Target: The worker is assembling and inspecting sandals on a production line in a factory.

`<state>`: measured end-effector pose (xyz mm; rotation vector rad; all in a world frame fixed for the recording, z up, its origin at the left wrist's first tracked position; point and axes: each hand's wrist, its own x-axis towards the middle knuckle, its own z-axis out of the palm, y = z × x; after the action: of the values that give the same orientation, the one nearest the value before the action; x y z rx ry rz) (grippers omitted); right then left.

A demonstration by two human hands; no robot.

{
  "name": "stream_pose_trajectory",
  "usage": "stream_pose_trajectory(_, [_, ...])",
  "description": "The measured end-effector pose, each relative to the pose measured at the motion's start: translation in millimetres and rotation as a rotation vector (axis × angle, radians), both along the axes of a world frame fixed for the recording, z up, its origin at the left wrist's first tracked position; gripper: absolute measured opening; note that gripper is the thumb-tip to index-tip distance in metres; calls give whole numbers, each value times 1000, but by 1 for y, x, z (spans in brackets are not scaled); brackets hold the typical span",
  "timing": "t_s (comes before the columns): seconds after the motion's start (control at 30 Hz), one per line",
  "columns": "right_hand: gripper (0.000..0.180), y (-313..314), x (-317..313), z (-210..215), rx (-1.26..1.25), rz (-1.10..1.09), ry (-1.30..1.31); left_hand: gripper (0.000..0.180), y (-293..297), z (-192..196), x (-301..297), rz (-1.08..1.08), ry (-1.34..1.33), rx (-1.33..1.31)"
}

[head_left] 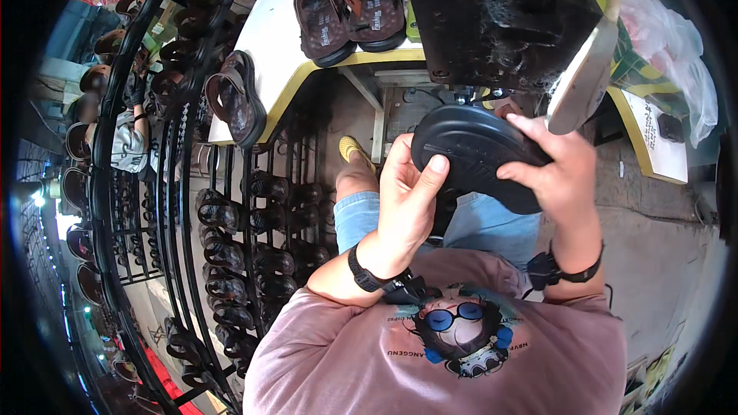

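Both my hands hold one black sandal [469,146], its dark moulded sole turned up toward me. My left hand [411,192] grips its left end, thumb on the sole and fingers behind. At the other end my right hand [557,165] is closed around the edge, thumb pressing on the sole. The sandal is just below a dark machine [500,23], and its strap side is mostly hidden. A pale, long curved piece [586,69] hangs from the machine, close above my right hand.
Brown sandals [374,4] and a single sandal [234,100] lie on a white, yellow-edged table [280,15]. Black racks [102,177] full of sandals stand on the left, with another person [129,142] behind them. A clear plastic bag [665,46] sits at the right.
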<state>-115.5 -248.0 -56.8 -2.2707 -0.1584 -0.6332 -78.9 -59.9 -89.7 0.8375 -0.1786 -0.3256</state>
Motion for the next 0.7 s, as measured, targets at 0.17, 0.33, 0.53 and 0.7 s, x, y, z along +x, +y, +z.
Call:
stream_pose_trajectory(0.17, [45,21,18,42,-13,87,45,42,20,12,20,49,-49,-26])
stream_pose_trajectory(0.33, [57,40,10,-12,549,-21,335,38,70,60,30,209,-453,776])
stream_pose_trajectory(0.53, [39,28,2,-69,696,-127,216,34,129,54,69,1071,-1075,1070])
stream_pose_trajectory(0.7, [28,50,18,-43,423,-33,143,35,185,-28,186,630,-1009,1935])
